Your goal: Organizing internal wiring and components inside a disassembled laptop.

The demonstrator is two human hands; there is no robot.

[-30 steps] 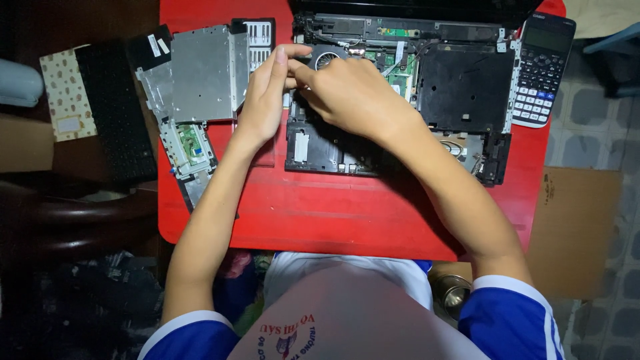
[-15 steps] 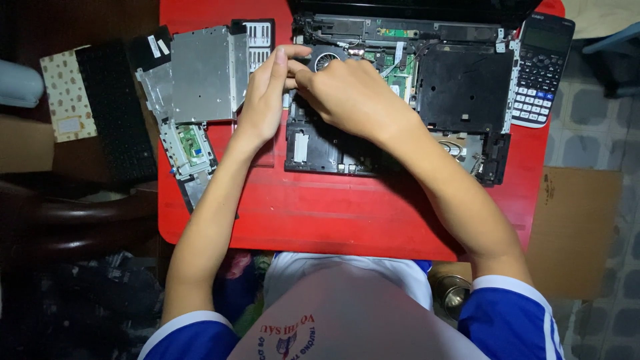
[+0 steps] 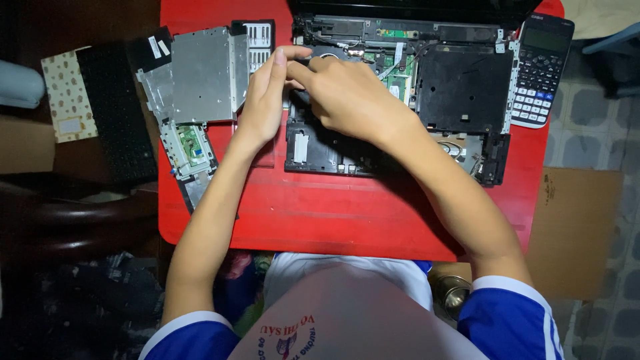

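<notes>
A bright red desk [image 3: 347, 213] carried a black, opened laptop chassis [image 3: 460, 87] with a green circuit board [image 3: 399, 83] inside. Beside it lay a dull silver metal panel [image 3: 200, 73] and a black calculator [image 3: 541, 67] with grey-white keys. A cream card [image 3: 63, 93], seemingly dotted with small brown shapes, sat left. Sleeves [image 3: 510, 320] were blue, white-trimmed.

— Where does the view look from?
— From the person's head, straight down onto the red table [image 3: 333, 213], near enough that both forearms fill the middle.
— Which way is up?
— Away from the body: the opened laptop [image 3: 460, 87] lies at the top edge, the person's shirt at the bottom.
</notes>
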